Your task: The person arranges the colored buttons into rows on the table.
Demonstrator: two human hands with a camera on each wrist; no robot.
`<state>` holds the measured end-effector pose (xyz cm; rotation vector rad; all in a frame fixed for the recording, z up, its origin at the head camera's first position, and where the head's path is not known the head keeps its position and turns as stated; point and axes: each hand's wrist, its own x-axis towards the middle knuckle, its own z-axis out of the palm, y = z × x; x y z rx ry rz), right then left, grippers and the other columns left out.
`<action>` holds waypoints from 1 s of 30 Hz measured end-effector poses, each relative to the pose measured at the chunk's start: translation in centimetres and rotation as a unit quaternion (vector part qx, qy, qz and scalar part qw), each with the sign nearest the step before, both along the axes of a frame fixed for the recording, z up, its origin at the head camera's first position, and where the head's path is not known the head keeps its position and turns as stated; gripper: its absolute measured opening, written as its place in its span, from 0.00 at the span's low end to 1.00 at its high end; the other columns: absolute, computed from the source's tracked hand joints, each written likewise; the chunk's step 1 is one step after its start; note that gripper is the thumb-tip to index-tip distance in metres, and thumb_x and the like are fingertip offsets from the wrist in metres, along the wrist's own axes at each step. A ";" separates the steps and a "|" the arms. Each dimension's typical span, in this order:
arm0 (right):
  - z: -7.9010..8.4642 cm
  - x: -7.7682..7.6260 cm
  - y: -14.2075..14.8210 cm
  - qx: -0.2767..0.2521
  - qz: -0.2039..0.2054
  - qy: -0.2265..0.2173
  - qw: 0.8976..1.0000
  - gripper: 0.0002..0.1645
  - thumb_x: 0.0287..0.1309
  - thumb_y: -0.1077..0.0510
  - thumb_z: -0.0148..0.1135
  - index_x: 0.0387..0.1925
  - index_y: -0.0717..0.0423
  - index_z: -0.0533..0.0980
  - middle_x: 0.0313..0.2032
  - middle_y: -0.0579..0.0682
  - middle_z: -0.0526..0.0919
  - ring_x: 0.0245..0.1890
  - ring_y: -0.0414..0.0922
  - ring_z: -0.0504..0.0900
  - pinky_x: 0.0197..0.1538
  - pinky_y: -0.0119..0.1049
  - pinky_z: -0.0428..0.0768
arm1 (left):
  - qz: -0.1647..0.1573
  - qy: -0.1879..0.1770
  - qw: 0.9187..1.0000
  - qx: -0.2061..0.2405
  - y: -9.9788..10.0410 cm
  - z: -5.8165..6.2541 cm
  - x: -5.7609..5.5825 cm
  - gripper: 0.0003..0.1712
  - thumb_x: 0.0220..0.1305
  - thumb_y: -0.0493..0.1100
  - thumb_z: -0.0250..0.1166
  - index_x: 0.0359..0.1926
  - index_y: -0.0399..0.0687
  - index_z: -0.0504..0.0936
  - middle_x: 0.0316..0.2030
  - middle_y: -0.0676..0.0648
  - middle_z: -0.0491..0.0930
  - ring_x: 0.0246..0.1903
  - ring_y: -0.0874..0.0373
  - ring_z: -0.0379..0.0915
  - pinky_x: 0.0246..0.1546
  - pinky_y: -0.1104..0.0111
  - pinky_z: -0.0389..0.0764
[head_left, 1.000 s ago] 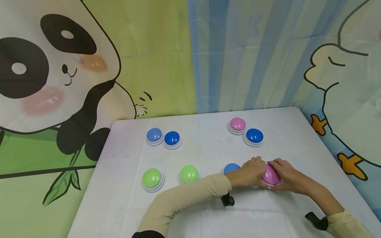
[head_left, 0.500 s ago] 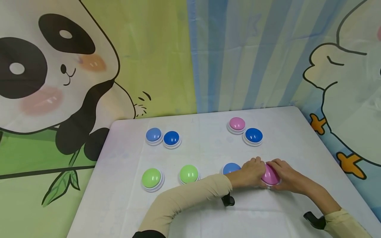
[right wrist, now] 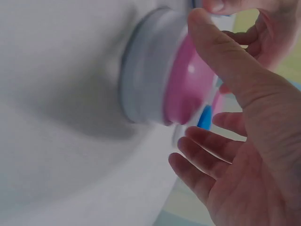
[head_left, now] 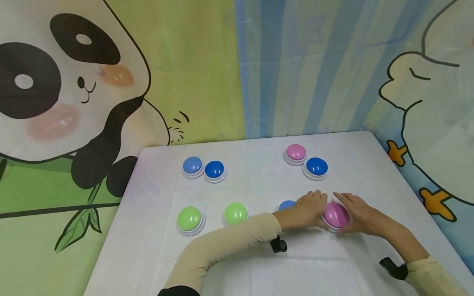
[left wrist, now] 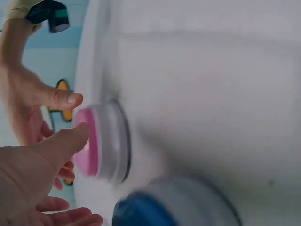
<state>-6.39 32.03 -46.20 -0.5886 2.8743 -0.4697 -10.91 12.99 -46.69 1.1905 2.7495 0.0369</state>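
There's your front pink button point(head_left: 335, 215), sitting on the white table point(head_left: 255, 181) btwn your R hand point(head_left: 364, 216) & L hand point(head_left: 308, 209), base showing more now as both ease off, fingers loosely spread, can't tell if L thumb touches, so hold's prob done, w/ 1 light-blue button point(head_left: 286, 204) partly behind L wrist.

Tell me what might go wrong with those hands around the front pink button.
The left hand might nudge the light blue button beside it. If that hand and the right hand push unevenly, the front pink button could slide. The left sleeve, overlapping a green button in the head view, might brush it.
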 end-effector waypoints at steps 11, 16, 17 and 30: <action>3.9 -4.3 -5.8 -0.040 0.041 0.012 0.998 0.56 0.46 0.50 0.76 0.72 0.59 0.56 0.67 0.65 0.63 0.66 0.65 0.63 0.54 0.60 0.78 | 0.105 -0.061 0.985 0.126 -9.7 4.8 -6.0 0.44 0.62 0.61 0.64 0.70 0.42 0.61 0.56 0.44 0.73 0.54 0.54 0.72 0.56 0.65 0.78; 5.1 -9.3 -10.6 -0.076 0.068 -0.019 0.995 0.53 0.51 0.48 0.73 0.72 0.60 0.56 0.69 0.64 0.63 0.69 0.63 0.61 0.62 0.60 0.72 | 0.186 -0.046 0.964 0.187 -15.6 6.1 -9.5 0.42 0.65 0.56 0.63 0.70 0.38 0.60 0.63 0.38 0.69 0.63 0.46 0.67 0.66 0.57 0.70; 5.3 -10.4 -11.6 -0.081 0.068 -0.031 0.994 0.53 0.51 0.48 0.73 0.72 0.60 0.56 0.69 0.63 0.63 0.69 0.62 0.61 0.63 0.59 0.71 | 0.203 -0.044 0.959 0.193 -16.8 6.2 -10.0 0.42 0.65 0.56 0.63 0.70 0.38 0.59 0.63 0.37 0.69 0.63 0.44 0.66 0.66 0.56 0.69; 1.8 -19.3 -25.5 -0.013 0.124 -0.100 0.987 0.49 0.58 0.49 0.68 0.72 0.65 0.54 0.68 0.65 0.62 0.69 0.57 0.63 0.72 0.49 0.63 | 0.324 -0.059 0.942 0.070 -27.1 1.7 -12.5 0.39 0.61 0.57 0.66 0.66 0.41 0.68 0.63 0.35 0.67 0.61 0.40 0.67 0.58 0.48 0.76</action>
